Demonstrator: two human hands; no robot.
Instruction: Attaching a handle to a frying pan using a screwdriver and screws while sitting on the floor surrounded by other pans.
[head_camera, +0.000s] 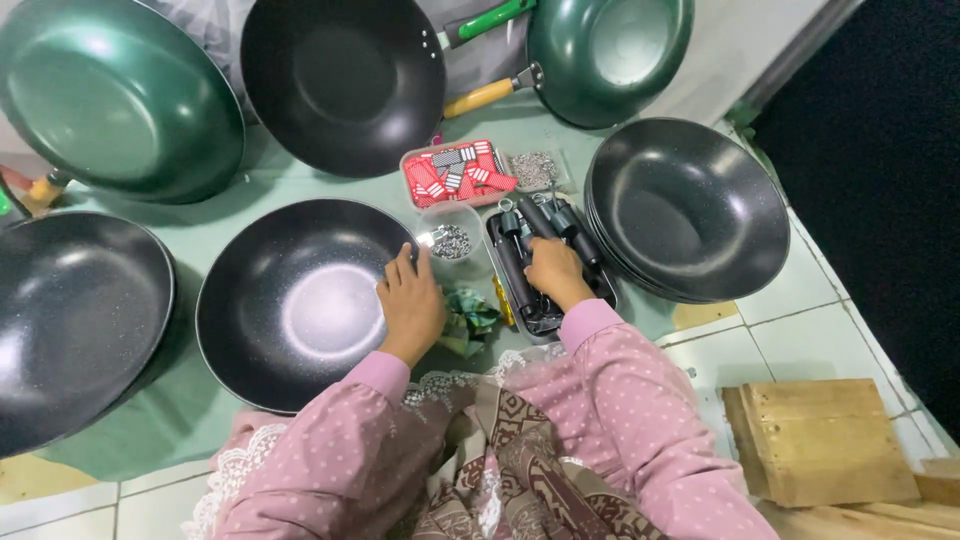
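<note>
Nearest the camera, pink dotted sleeves and a patterned brown cloth fill the lower edge, with a rough wooden block (820, 440) lying on white tiles to the right. The left hand (410, 305) is laid palm down on the rim of a round black wok (290, 300), whose speckled non-stick bowl shines at its centre; its fingers are loosely spread and nothing is gripped. The right hand (553, 272) is curled down into a black tray (545, 265) of black pan handles, fingers closed about one of them, though which handle is clasped cannot be made out beneath the knuckles. Between the hands a crumpled green wrapper (468, 318) is seen, and just above it a small clear tub of metal screws (450, 240). Farther off, a clear box of red and grey packets (455, 175) rests on the pale green mat. A stack of black woks (690, 205) stands to the right; a glossy green pan (115, 95), another black wok (340, 80) and a green pan with a yellow handle (605, 55) are cut off by the top edge
</note>
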